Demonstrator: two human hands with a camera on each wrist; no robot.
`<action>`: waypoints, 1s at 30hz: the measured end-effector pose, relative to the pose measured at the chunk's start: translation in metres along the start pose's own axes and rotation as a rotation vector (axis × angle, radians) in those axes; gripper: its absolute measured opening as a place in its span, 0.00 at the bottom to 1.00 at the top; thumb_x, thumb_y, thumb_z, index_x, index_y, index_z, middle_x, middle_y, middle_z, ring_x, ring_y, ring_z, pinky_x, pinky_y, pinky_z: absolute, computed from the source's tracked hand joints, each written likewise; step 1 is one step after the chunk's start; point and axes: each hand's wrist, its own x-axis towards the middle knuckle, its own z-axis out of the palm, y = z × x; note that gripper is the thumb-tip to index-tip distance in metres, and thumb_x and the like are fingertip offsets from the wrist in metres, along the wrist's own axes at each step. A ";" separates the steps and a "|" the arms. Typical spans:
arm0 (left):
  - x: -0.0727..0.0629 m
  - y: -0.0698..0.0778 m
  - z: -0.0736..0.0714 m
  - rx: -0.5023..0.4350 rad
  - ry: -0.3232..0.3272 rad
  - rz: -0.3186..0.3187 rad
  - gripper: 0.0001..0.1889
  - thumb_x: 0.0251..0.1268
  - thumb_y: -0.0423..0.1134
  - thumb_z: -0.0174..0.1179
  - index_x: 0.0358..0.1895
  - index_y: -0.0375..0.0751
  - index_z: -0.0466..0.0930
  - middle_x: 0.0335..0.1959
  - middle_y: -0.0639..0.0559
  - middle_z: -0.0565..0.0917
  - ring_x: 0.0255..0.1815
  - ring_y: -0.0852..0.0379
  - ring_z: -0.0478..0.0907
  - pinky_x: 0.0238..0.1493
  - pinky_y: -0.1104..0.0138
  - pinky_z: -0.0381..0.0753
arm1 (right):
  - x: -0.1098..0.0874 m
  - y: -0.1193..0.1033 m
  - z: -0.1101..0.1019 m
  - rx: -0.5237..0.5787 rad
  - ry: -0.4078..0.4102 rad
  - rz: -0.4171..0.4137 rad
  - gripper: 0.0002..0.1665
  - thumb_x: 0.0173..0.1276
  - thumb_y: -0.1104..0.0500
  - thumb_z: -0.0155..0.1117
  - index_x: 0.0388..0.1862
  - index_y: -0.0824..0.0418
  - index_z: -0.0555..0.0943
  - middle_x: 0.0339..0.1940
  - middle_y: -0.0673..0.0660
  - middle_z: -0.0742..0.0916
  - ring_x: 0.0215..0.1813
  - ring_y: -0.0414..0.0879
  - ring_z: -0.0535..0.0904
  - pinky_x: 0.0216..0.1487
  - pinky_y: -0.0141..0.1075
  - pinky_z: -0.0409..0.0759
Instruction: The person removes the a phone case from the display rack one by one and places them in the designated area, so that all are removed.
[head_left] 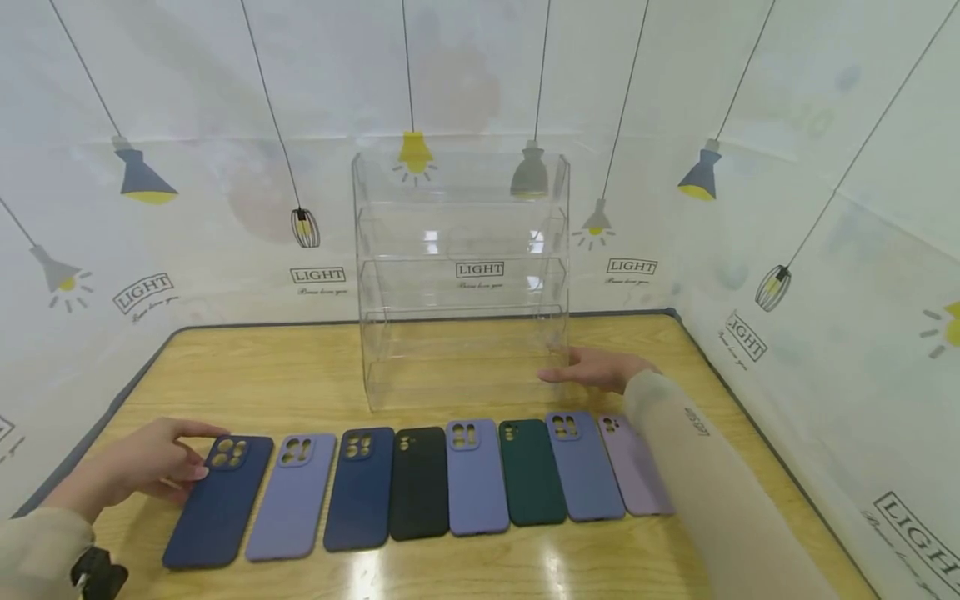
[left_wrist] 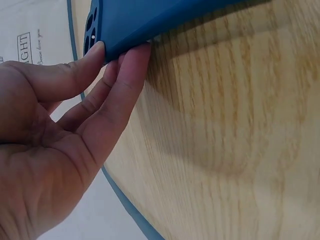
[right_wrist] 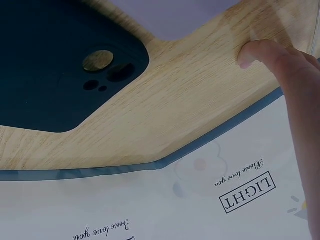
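Observation:
My left hand point(head_left: 153, 458) pinches the camera-hole corner of a dark blue phone case point(head_left: 221, 508), the leftmost of a row. In the left wrist view, the thumb lies on this case point(left_wrist: 145, 22) and the fingers are under its edge, a shadow below it. My right hand point(head_left: 600, 368) grips the lower right side of a clear acrylic tiered display rack point(head_left: 465, 375), thumb toward the front. The right wrist view shows the right thumb point(right_wrist: 270, 55) at the edge, with a dark teal case point(right_wrist: 55, 75) and a light purple case point(right_wrist: 175, 15) near the camera.
Beside the held case lie lavender point(head_left: 292, 508), dark blue point(head_left: 360, 500), black point(head_left: 420, 492), lavender-blue point(head_left: 478, 487), dark green point(head_left: 534, 479), another lavender-blue point(head_left: 588, 475) and light purple point(head_left: 636, 471) cases. The wooden table point(head_left: 247, 375) is bordered by lamp-printed sheets point(head_left: 247, 167) behind and at the sides.

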 end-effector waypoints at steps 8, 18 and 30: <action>0.004 0.000 0.002 0.024 0.021 0.018 0.35 0.70 0.24 0.62 0.78 0.20 0.59 0.44 0.42 0.87 0.38 0.53 0.84 0.40 0.56 0.93 | -0.010 -0.008 0.005 0.014 0.000 -0.009 0.59 0.78 0.30 0.59 0.91 0.44 0.37 0.92 0.63 0.44 0.90 0.69 0.43 0.88 0.67 0.46; 0.006 0.017 -0.009 0.091 0.097 0.039 0.31 0.75 0.30 0.61 0.75 0.19 0.63 0.49 0.32 0.88 0.40 0.52 0.85 0.42 0.56 0.93 | -0.008 -0.003 0.008 -0.038 0.027 -0.049 0.59 0.78 0.29 0.57 0.91 0.49 0.39 0.92 0.64 0.47 0.91 0.66 0.41 0.88 0.66 0.46; 0.035 0.058 0.007 0.462 0.371 0.258 0.37 0.83 0.63 0.51 0.75 0.32 0.73 0.67 0.24 0.80 0.66 0.20 0.76 0.54 0.35 0.83 | -0.026 0.006 -0.016 -0.380 0.067 -0.130 0.55 0.78 0.51 0.66 0.90 0.62 0.45 0.90 0.70 0.52 0.89 0.72 0.46 0.86 0.68 0.50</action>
